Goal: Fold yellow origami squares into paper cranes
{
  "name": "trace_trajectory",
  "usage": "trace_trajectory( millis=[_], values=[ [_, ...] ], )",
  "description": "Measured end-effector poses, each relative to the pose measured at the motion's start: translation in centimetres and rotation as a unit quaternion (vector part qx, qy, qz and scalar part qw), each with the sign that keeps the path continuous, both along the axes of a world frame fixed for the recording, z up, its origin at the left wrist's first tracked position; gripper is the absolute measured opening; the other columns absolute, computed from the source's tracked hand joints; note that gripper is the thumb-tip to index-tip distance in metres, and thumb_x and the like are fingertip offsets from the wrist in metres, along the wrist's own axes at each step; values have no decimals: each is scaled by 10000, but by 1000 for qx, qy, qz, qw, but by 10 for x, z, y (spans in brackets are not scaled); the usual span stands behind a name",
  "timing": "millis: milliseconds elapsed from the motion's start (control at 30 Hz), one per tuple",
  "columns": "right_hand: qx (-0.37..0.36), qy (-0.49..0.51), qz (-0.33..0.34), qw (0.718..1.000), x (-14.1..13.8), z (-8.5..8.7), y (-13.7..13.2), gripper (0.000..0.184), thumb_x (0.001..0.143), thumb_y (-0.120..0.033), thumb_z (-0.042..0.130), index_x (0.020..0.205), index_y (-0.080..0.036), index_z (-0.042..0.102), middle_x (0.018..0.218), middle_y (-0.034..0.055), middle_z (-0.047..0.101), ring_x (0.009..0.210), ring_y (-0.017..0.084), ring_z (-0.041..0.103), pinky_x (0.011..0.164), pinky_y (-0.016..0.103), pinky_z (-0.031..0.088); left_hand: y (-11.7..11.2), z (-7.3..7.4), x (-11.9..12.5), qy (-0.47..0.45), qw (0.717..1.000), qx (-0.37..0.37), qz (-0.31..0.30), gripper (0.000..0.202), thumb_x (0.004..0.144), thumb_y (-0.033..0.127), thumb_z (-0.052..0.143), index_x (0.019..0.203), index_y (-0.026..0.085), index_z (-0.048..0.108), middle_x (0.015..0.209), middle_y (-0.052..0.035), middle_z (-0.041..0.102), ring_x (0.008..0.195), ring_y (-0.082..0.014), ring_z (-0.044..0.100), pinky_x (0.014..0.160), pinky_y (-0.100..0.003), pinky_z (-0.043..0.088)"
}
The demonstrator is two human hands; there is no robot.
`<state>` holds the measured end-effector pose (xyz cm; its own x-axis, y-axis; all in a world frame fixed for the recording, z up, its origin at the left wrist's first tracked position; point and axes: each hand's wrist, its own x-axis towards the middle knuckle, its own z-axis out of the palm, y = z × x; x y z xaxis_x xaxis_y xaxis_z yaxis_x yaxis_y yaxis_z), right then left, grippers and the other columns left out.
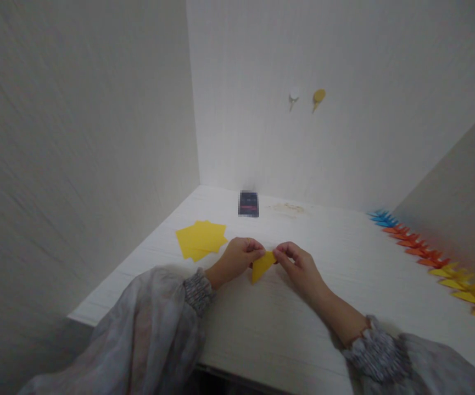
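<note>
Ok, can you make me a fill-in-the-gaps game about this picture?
1. The left hand and the right hand pinch a folded paper that is ____.
2. The stack of flat sheets lies on the table nearest the ____ hand.
3. In the row of folded pieces at the right, the farthest ones are ____.
Missing words: yellow; left; blue.

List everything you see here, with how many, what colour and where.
folded paper triangle: one, yellow, pinched between both hands
paper sheets: loose stack, yellow, table's left side
small dark box: one, black, blurred, table's far side
folded paper pieces: one row, blue, orange, yellow, table's right edge
wall hooks: two, white and yellow, back wall
table: one, white, room corner
left hand: one, grey sleeve, triangle's left end
right hand: one, grey sleeve, triangle's right end
</note>
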<state>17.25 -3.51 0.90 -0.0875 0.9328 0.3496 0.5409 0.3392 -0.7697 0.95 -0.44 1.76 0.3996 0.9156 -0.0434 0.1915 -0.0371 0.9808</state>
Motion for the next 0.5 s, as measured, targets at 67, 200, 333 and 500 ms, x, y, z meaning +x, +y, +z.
trace_trajectory(
  millis=[67, 200, 333, 500],
  values=[
    [-2, -13, 9, 1000, 1, -1, 1, 185, 777, -318, 478, 692, -180, 567, 656, 25, 609, 627, 147, 561, 572, 245, 439, 0, -1, 0, 19, 1000, 19, -9, 206, 669, 308, 558, 722, 120, 623, 614, -8, 589, 537, -91, 515, 514, -213, 426],
    [-11, -60, 23, 998, -2, -1, -1, 198, 776, -290, 459, 671, -176, 583, 619, 17, 588, 556, 130, 519, 483, 217, 392, 1, -5, -2, 63, 996, 58, -22, 217, 680, 317, 540, 712, 126, 639, 570, 1, 562, 504, -80, 463, 474, -190, 372],
    [-24, -81, 39, 996, -5, 0, -4, 187, 770, -259, 441, 668, -170, 569, 615, 16, 571, 554, 125, 496, 451, 204, 353, 1, -7, -3, 78, 993, 77, -42, 208, 675, 312, 552, 711, 128, 643, 574, 3, 557, 517, -75, 447, 473, -180, 349],
    [-30, -51, 40, 997, -2, 2, -2, 190, 754, -245, 444, 612, -172, 547, 582, 3, 549, 571, 127, 495, 517, 220, 373, 1, -7, -4, 23, 999, 0, -40, 215, 657, 321, 574, 718, 120, 624, 566, 12, 544, 487, -66, 444, 476, -191, 372]
  ],
)
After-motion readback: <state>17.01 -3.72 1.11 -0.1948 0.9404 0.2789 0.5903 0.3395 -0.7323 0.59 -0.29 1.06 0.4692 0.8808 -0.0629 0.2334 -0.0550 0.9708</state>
